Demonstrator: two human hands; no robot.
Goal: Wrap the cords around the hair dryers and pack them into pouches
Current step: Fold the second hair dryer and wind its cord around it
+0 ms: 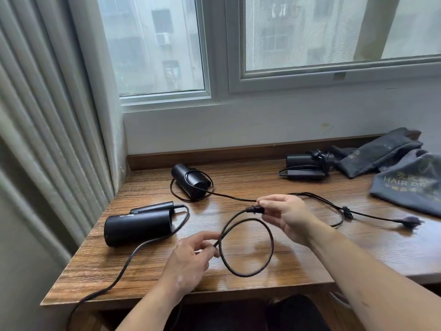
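Three black hair dryers lie on the wooden table (238, 278). The nearest hair dryer (138, 226) is at the left, its cord (128, 256) running off the front edge. A second hair dryer (191, 181) lies behind it, and a third hair dryer (306, 167) at the back right has its cord wound around it. My left hand (191, 256) pinches a black cord loop (247, 247) where it crosses. My right hand (286, 217) pinches the same cord at a black clip near the loop's top. Two grey pouches (410, 185) lie at the right.
A second cord with a plug (410, 220) trails across the table towards the right. A curtain (47, 139) hangs at the left. The window and wall stand right behind the table. The table's front edge is close to my body.
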